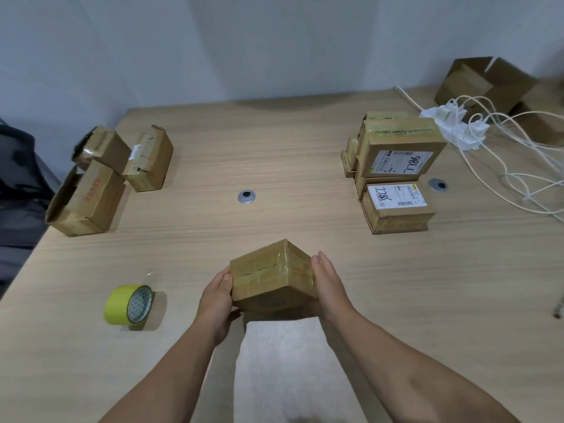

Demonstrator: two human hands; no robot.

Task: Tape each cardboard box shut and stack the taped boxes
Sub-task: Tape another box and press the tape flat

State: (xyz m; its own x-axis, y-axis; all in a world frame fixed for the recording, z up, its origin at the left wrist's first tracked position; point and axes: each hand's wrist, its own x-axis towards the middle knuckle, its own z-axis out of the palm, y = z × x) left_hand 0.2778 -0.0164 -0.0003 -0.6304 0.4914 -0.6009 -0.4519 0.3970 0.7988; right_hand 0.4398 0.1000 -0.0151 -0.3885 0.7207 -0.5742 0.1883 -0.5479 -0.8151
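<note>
Up the table [274, 148], the pile of taped boxes [396, 141] sits to your right — nearer your right hand [331, 280]. The small box [268, 276] is just in front of you — your left hand [216, 297] grips it, your right presses flat.

The pale wooden counter [274, 154] carries a yellow tape roll [129, 305] near left, cardboard boxes [103, 178] clustered far left, taped boxes [396, 166] stacked far right (labels up), and a white power strip [451, 129] beyond.
</note>
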